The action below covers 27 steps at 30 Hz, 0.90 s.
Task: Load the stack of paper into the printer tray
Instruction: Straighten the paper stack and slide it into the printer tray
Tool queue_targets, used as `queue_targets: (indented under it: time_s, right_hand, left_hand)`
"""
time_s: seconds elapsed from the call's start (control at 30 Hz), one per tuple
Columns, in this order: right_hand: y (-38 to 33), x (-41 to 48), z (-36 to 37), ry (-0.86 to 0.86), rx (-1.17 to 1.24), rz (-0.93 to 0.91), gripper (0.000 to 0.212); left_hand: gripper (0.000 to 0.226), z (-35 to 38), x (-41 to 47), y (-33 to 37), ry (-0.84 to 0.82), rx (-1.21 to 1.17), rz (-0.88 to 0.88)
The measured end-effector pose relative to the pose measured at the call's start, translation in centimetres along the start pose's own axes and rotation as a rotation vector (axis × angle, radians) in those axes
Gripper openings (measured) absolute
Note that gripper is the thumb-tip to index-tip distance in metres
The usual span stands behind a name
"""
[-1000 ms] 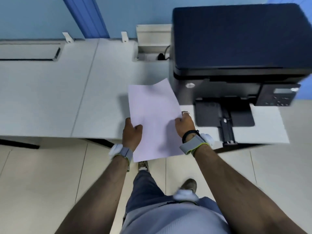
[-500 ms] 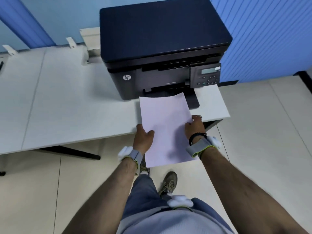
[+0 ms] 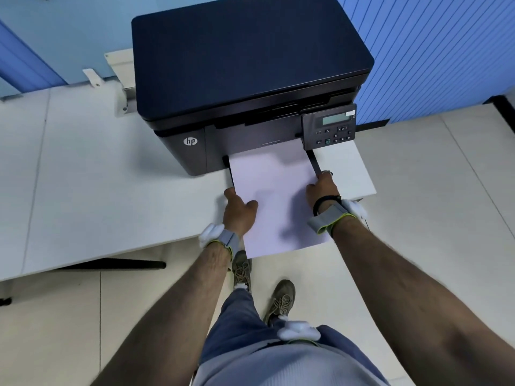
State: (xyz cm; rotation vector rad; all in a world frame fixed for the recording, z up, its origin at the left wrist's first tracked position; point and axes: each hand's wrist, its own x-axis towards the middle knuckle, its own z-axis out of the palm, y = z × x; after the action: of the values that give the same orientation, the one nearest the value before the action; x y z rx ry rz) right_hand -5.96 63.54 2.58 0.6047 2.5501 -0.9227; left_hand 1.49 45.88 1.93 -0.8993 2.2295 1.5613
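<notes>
A dark printer (image 3: 248, 71) stands on the white desk (image 3: 106, 190) against the blue wall. A white stack of paper (image 3: 276, 196) lies over the printer tray (image 3: 312, 165), whose dark side rails show at both paper edges. The far end of the paper reaches the printer's front opening. My left hand (image 3: 238, 211) grips the paper's left edge, thumb on top. My right hand (image 3: 322, 188) holds the right edge near the tray's right rail. The near end of the paper overhangs the desk edge.
The control panel (image 3: 328, 126) with a small screen sits at the printer's front right. A white cable box (image 3: 122, 71) is behind the printer on the left. The desk ends just right of the printer; tiled floor (image 3: 434, 196) and my shoes (image 3: 280, 300) are below.
Both hands have carried the paper forward from in front of the printer onto its tray, the far end now at the opening. The view has come closer to the printer.
</notes>
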Motion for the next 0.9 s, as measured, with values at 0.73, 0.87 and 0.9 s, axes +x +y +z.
queue_targets:
  time_s: [0.73, 0.87, 0.9]
  right_hand:
    - [5.6, 1.3, -1.9, -0.294, -0.821, -0.854, 0.132]
    - [5.6, 1.7, -1.9, -0.240, -0.887, -0.864, 0.130]
    - [5.4, 1.8, -1.8, -0.222, -0.888, -0.857, 0.128]
  left_hand:
    - [0.132, 0.0, 1.6, -2.1, -0.311, 1.063, 0.735]
    - [0.130, 1.1, 2.3, -2.2, -0.241, 1.133, 0.752]
    - [0.128, 1.4, 2.7, -2.0, -0.209, 1.128, 0.746]
